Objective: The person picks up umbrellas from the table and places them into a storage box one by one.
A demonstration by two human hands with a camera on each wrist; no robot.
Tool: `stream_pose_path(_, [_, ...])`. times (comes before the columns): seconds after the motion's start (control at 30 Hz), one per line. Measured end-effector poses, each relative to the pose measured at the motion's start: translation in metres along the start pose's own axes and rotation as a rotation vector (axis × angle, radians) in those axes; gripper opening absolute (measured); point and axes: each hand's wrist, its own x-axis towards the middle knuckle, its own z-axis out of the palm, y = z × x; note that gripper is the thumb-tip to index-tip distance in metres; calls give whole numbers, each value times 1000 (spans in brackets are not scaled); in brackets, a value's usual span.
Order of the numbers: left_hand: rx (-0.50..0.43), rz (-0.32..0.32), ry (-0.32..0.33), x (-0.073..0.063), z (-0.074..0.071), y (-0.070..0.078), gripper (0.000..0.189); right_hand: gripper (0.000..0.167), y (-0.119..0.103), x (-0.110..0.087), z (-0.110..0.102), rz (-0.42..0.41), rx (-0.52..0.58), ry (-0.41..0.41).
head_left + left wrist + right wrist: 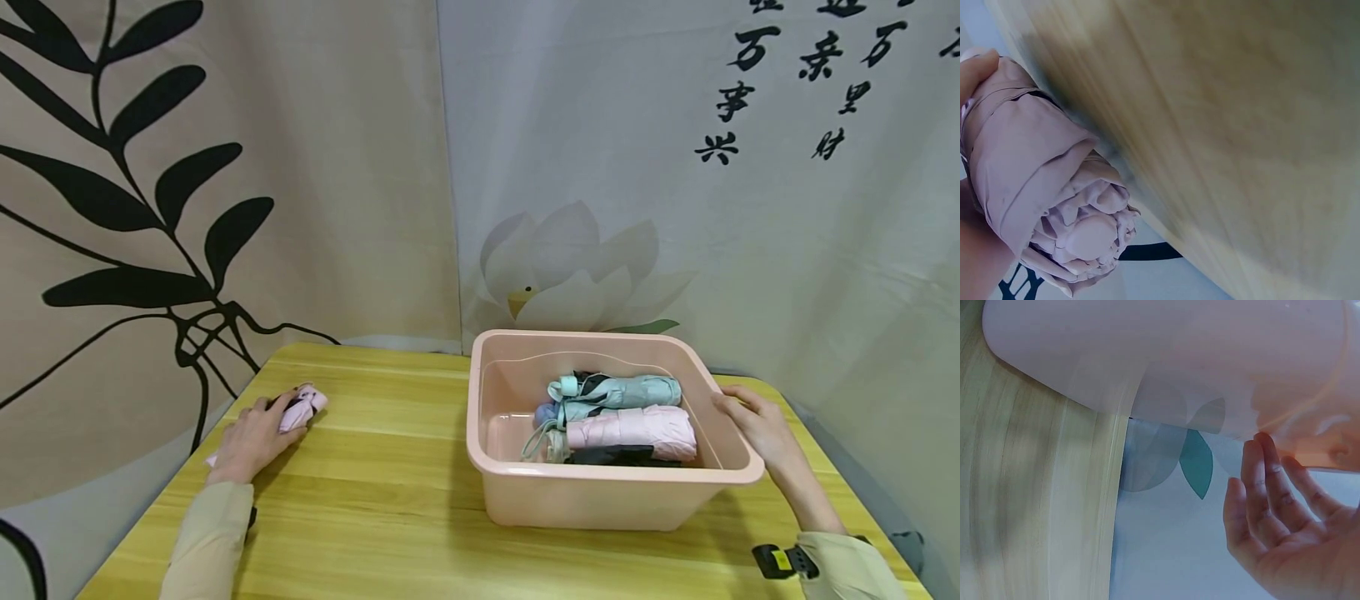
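Near the table's left edge, my left hand grips a folded pale pink umbrella. Its gathered fabric and round end fill much of the left wrist view, where the umbrella has a strap wrapped around it. My right hand rests at the right rim of a pink plastic bin. In the right wrist view its fingers are extended and loosely bent against the bin's outer side. Inside the bin lie folded umbrellas: a light blue one, a pale pink one and a black one.
The bin stands on the right half of a yellow wood-grain table. Behind the table hang cloth curtains with printed dark leaves, a pale flower and black characters. A black curved object shows at the lower left corner.
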Motion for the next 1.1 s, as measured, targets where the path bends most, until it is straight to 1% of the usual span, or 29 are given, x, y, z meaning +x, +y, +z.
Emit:
stream_pose_path(0.3, [5, 20, 21, 0, -1, 3, 66, 52, 1, -1, 0, -2, 1, -10])
stream_pose_path(0.5, [4, 39, 56, 0, -3, 6, 66, 53, 1, -1, 0, -5, 1, -19])
stream_pose_path(0.67, [9, 68, 91, 3, -5, 9, 67, 54, 0, -1, -1, 3, -10, -28])
stream_pose_path(0.83, [13, 94, 112, 6, -10, 15, 65, 52, 0, -1, -1, -4, -22, -1])
stream_pose_path(1.1, [35, 133, 130, 9, -20, 27, 65, 51, -1, -1, 0, -3, -32, 3])
